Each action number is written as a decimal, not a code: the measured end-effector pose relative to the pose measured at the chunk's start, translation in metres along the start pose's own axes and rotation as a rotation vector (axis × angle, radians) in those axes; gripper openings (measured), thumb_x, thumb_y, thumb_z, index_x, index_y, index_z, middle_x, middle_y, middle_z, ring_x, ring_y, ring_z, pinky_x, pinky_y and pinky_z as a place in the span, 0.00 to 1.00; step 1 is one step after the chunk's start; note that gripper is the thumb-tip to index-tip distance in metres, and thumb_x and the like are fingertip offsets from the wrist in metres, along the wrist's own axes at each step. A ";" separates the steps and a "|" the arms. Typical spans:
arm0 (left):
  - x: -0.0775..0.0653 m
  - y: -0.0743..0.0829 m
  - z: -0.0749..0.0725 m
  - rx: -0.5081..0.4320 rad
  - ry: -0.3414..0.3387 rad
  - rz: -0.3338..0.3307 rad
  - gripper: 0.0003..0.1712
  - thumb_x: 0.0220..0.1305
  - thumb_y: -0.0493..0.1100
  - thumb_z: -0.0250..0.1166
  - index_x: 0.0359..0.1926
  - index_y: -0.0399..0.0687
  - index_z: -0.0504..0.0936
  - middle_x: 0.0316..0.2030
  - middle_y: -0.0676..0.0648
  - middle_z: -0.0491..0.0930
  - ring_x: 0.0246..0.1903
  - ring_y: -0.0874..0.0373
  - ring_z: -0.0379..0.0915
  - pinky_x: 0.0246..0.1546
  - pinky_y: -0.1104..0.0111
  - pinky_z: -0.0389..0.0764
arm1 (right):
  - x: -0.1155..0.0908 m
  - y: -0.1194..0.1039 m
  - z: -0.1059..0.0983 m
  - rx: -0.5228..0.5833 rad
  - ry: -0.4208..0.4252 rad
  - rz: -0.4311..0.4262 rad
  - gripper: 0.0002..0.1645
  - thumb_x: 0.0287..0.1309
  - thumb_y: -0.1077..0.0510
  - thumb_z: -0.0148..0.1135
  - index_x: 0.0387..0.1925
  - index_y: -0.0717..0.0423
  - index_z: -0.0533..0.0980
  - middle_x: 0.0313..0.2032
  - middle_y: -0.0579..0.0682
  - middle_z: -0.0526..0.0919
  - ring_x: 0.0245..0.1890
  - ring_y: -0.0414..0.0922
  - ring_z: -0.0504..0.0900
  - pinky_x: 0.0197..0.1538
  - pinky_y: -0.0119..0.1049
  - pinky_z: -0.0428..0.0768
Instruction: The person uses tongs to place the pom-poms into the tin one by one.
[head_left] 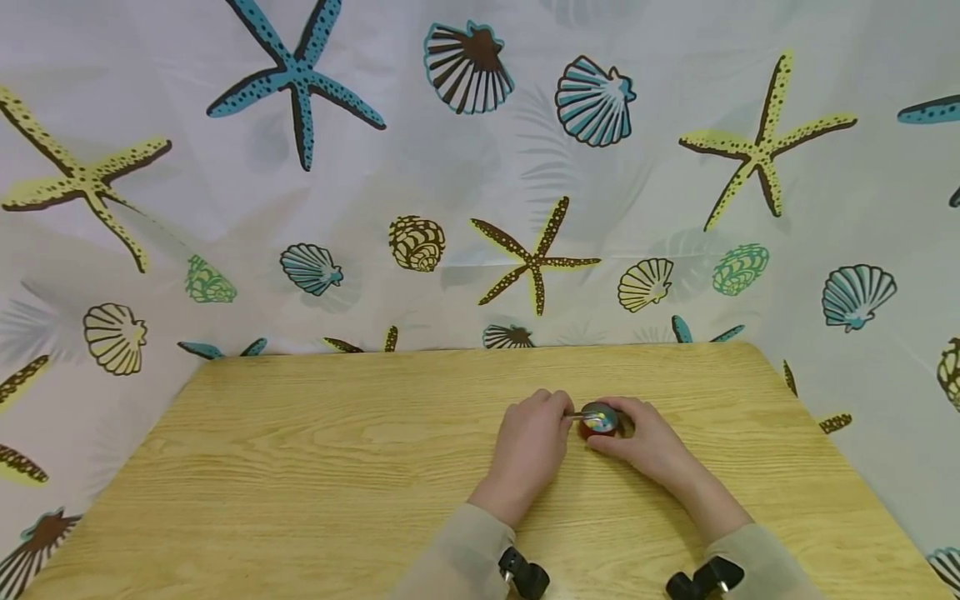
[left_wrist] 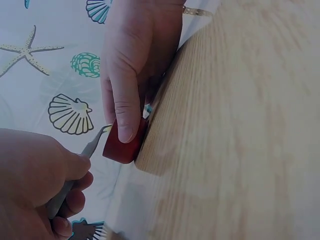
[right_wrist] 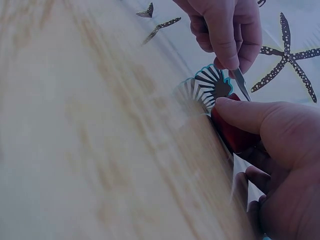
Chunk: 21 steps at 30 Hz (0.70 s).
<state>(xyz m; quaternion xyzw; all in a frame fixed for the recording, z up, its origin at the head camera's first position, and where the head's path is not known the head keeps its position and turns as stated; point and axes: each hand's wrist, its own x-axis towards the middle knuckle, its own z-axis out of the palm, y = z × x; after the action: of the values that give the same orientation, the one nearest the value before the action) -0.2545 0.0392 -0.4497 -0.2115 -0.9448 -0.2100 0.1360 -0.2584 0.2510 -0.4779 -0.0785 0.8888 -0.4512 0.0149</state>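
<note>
My left hand (head_left: 531, 446) grips slim grey metal tweezers (left_wrist: 92, 146), with their bent tip at the mouth of a small round red container (left_wrist: 120, 151). In the head view, small multicoloured shiny bits (head_left: 600, 419) show inside the container's dark rim. My right hand (head_left: 651, 439) holds the container from the right, thumb on the near side and fingers round the far side. The container sits low over the wooden table (head_left: 315, 450), right of its middle. Whether the tweezers pinch a piece cannot be made out.
A white cloth (head_left: 360, 183) printed with starfish and shells hangs behind the table and along both sides. Small black devices (head_left: 528, 575) are strapped at both sleeve cuffs. Bare wood lies left of the hands.
</note>
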 end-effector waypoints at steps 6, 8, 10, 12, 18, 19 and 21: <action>0.000 0.000 0.002 0.010 -0.005 0.000 0.03 0.80 0.43 0.71 0.46 0.50 0.86 0.36 0.54 0.81 0.36 0.59 0.78 0.41 0.62 0.76 | 0.000 0.000 0.000 -0.006 -0.004 0.005 0.39 0.69 0.48 0.80 0.74 0.58 0.76 0.70 0.62 0.78 0.74 0.64 0.71 0.77 0.66 0.65; 0.000 0.000 0.002 0.009 -0.004 -0.001 0.04 0.79 0.44 0.71 0.46 0.50 0.86 0.36 0.54 0.81 0.36 0.58 0.78 0.40 0.62 0.76 | 0.001 0.000 0.000 -0.008 -0.003 0.001 0.39 0.69 0.48 0.80 0.74 0.58 0.77 0.69 0.62 0.78 0.74 0.64 0.71 0.77 0.65 0.65; 0.000 0.000 0.002 0.007 -0.002 -0.001 0.04 0.79 0.44 0.72 0.45 0.50 0.86 0.36 0.54 0.81 0.36 0.58 0.78 0.40 0.62 0.76 | 0.001 0.000 0.000 -0.011 -0.002 -0.003 0.39 0.69 0.49 0.80 0.73 0.58 0.77 0.69 0.62 0.79 0.73 0.64 0.71 0.77 0.65 0.65; 0.000 0.000 0.001 0.005 -0.001 -0.003 0.04 0.78 0.44 0.72 0.45 0.50 0.86 0.36 0.54 0.81 0.36 0.58 0.78 0.40 0.62 0.76 | 0.001 0.000 0.000 -0.015 -0.001 -0.005 0.38 0.69 0.49 0.80 0.73 0.58 0.77 0.69 0.62 0.79 0.73 0.64 0.72 0.77 0.65 0.65; 0.000 0.001 -0.001 -0.003 -0.004 -0.015 0.02 0.79 0.42 0.71 0.47 0.51 0.87 0.37 0.53 0.82 0.37 0.58 0.79 0.41 0.61 0.77 | 0.001 -0.001 0.000 -0.008 -0.002 0.001 0.38 0.69 0.49 0.80 0.73 0.59 0.77 0.69 0.62 0.79 0.73 0.64 0.71 0.77 0.65 0.65; 0.000 0.000 -0.002 -0.006 -0.005 -0.020 0.02 0.79 0.43 0.71 0.47 0.51 0.87 0.38 0.53 0.82 0.37 0.58 0.79 0.42 0.61 0.78 | 0.001 -0.002 0.000 -0.005 -0.003 0.002 0.38 0.69 0.49 0.80 0.73 0.59 0.77 0.69 0.62 0.78 0.74 0.64 0.71 0.77 0.65 0.65; 0.001 -0.001 -0.004 -0.011 -0.005 -0.031 0.02 0.80 0.43 0.71 0.48 0.51 0.87 0.39 0.53 0.83 0.38 0.57 0.80 0.43 0.60 0.78 | 0.000 -0.002 0.000 -0.002 -0.005 0.008 0.39 0.69 0.49 0.80 0.74 0.59 0.76 0.70 0.63 0.78 0.74 0.64 0.71 0.77 0.65 0.65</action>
<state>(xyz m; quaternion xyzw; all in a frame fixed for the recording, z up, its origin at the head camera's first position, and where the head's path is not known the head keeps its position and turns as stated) -0.2548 0.0374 -0.4464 -0.1982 -0.9471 -0.2168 0.1292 -0.2583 0.2502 -0.4765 -0.0762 0.8896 -0.4499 0.0189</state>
